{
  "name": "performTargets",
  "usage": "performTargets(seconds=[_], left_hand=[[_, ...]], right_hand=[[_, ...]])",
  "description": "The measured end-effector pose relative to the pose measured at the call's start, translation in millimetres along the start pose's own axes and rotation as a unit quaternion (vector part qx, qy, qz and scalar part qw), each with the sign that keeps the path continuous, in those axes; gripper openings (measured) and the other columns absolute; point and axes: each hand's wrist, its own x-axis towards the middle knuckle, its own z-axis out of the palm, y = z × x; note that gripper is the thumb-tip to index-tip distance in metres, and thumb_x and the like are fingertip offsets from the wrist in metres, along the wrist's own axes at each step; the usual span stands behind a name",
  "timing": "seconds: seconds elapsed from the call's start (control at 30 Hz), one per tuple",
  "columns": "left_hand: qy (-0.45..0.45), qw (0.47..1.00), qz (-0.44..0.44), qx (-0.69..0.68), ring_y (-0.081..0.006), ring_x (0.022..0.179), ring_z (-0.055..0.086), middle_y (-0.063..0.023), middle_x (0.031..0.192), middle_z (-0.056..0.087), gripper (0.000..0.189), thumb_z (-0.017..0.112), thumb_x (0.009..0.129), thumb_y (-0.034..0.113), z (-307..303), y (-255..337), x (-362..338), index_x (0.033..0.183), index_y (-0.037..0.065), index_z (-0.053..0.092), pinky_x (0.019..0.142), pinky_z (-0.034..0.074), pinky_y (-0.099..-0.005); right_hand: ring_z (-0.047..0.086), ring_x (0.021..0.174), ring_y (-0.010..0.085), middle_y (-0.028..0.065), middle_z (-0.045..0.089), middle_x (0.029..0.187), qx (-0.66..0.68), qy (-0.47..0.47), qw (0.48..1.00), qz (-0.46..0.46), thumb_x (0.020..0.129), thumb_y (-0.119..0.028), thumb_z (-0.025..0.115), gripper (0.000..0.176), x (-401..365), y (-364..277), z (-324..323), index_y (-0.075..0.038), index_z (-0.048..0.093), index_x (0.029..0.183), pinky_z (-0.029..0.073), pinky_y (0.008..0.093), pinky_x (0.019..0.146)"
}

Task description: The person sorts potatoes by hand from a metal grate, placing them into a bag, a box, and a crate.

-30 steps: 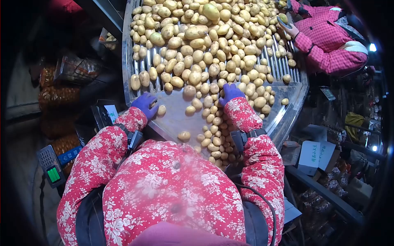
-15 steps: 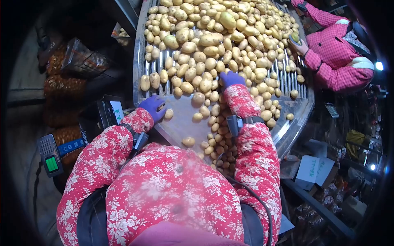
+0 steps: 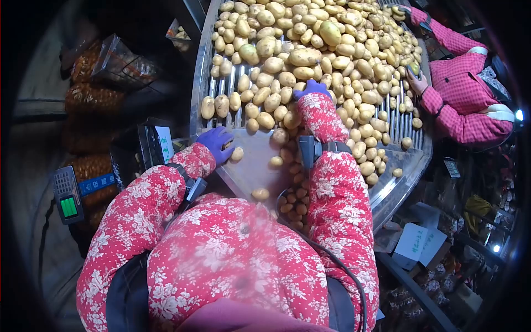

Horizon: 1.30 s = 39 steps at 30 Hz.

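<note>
A large heap of potatoes point(image 3: 305, 57) covers the sloped metal rack. My right hand point(image 3: 313, 89), in a purple glove, reaches over the near part of the heap, thumb and fingers apart, resting against potatoes with its fingertips partly hidden. At the left corner of the smooth metal plate point(image 3: 251, 146), my left hand point(image 3: 215, 145), also gloved in purple, is curled around a potato point(image 3: 227, 145). Just beside it lies a loose potato point(image 3: 237, 154). Under my right forearm, small potatoes point(image 3: 293, 206) fill an opening at the plate's front.
A person in a pink checked jacket point(image 3: 464, 83) works at the right side, one hand point(image 3: 417, 83) holding a potato. Filled net sacks point(image 3: 91, 102) and a scale display point(image 3: 68, 206) stand left. Cardboard boxes point(image 3: 418, 243) sit lower right.
The view has shifted, moving the rack right and down. My right hand has pushed farther up into the heap, and small potatoes beside its forearm have slid down toward the opening. My left hand keeps its potato.
</note>
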Motion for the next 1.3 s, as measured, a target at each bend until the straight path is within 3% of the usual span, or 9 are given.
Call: performTargets(seconds=[0.43, 0.5, 0.53, 0.6, 0.73, 0.83, 1.03, 1.13, 1.3], left_hand=[[0.058, 0.998, 0.024, -0.012, -0.036, 0.086, 0.06, -0.0149, 0.097, 0.059, 0.028, 0.068, 0.076, 0.022, 1.6, -4.1, -2.0, 0.1, 0.007, 0.064, 0.074, 0.05, -0.0443], [0.041, 0.999, 0.009, -0.01, -0.0347, 0.09, 0.059, -0.0138, 0.098, 0.057, 0.029, 0.066, 0.079, 0.028, 8.2, -11.3, -2.9, 0.1, 0.008, 0.063, 0.077, 0.049, -0.045], [0.031, 0.999, 0.0, -0.012, -0.0341, 0.092, 0.058, -0.0133, 0.098, 0.057, 0.03, 0.065, 0.08, 0.031, 11.7, -13.0, -4.0, 0.101, 0.009, 0.062, 0.078, 0.048, -0.0454], [0.025, 1.0, 0.004, -0.016, -0.0339, 0.092, 0.058, -0.0131, 0.098, 0.056, 0.031, 0.066, 0.08, 0.032, 5.2, -7.6, -5.0, 0.101, 0.009, 0.062, 0.077, 0.048, -0.0454], [0.024, 1.0, -0.006, -0.019, -0.0336, 0.09, 0.059, -0.0126, 0.097, 0.057, 0.03, 0.066, 0.08, 0.032, 4.0, -9.8, -5.4, 0.1, 0.01, 0.063, 0.076, 0.048, -0.045], [0.008, 1.0, -0.006, -0.023, -0.0349, 0.09, 0.059, -0.0138, 0.099, 0.058, 0.029, 0.067, 0.079, 0.025, -2.5, -6.1, -3.8, 0.102, 0.008, 0.063, 0.076, 0.049, -0.0445], [0.03, 0.999, -0.008, -0.033, -0.0333, 0.091, 0.059, -0.0124, 0.1, 0.058, 0.031, 0.066, 0.08, 0.031, 1.0, -8.1, -6.1, 0.103, 0.01, 0.064, 0.078, 0.049, -0.0447], [0.053, 0.999, 0.0, -0.01, -0.0331, 0.091, 0.059, -0.0125, 0.1, 0.058, 0.031, 0.066, 0.08, 0.031, 4.8, -7.4, -7.1, 0.102, 0.01, 0.063, 0.077, 0.049, -0.0446], [0.026, 0.999, -0.002, -0.021, -0.0335, 0.091, 0.059, -0.0126, 0.101, 0.058, 0.029, 0.065, 0.08, 0.031, 4.8, -11.2, -5.8, 0.101, 0.01, 0.063, 0.077, 0.048, -0.0451]], right_hand=[[0.055, 0.114, 0.0381, 0.0212, 0.052, 0.126, 0.043, 0.019, 0.997, -0.06, 0.063, -0.05, 0.075, 0.076, -7.1, 23.5, 36.7, -0.016, 0.054, 0.128, 0.046, 0.0467, 0.097], [0.062, 0.101, 0.0271, 0.0186, 0.06, 0.114, 0.214, 0.108, 0.971, -0.017, 0.072, -0.045, 0.073, 0.06, 6.5, 46.3, 29.7, -0.008, 0.059, 0.117, 0.053, 0.0405, 0.085], [0.062, 0.093, 0.0192, 0.0144, 0.061, 0.108, 0.585, 0.105, 0.802, 0.056, 0.078, -0.031, 0.071, 0.044, 12.0, 62.3, 14.1, -0.012, 0.059, 0.116, 0.053, 0.034, 0.077], [0.063, 0.085, 0.0126, 0.0092, 0.063, 0.101, 0.772, 0.152, 0.61, 0.09, 0.086, -0.015, 0.069, 0.033, 2.6, 55.7, -2.6, -0.015, 0.058, 0.118, 0.054, 0.028, 0.069], [0.063, 0.092, 0.0259, 0.0153, 0.062, 0.106, 0.437, 0.107, 0.888, -0.098, 0.081, -0.038, 0.07, 0.054, -27.7, -9.0, 38.4, -0.008, 0.054, 0.123, 0.052, 0.039, 0.079], [0.061, 0.102, 0.0342, 0.0183, 0.062, 0.112, 0.082, -0.005, 0.988, -0.127, 0.078, -0.036, 0.066, 0.049, -34.5, -57.2, 39.9, -0.011, 0.057, 0.119, 0.048, 0.0451, 0.09], [0.064, 0.085, 0.0208, 0.0144, 0.066, 0.093, 0.283, 0.079, 0.956, -0.017, 0.074, -0.037, 0.076, 0.049, -14.1, -15.3, 33.0, -0.003, 0.062, 0.105, 0.052, 0.0344, 0.078], [0.063, 0.09, 0.021, 0.0173, 0.063, 0.1, 0.645, 0.114, 0.755, 0.019, 0.082, -0.018, 0.072, 0.039, -4.5, 3.8, 23.0, 0.002, 0.057, 0.111, 0.055, 0.0331, 0.074], [0.064, 0.1, 0.0305, 0.0135, 0.065, 0.109, -0.017, 0.041, 0.975, -0.216, 0.076, -0.029, 0.072, 0.046, -11.6, -66.5, 30.0, -0.011, 0.061, 0.117, 0.05, 0.0431, 0.087]])
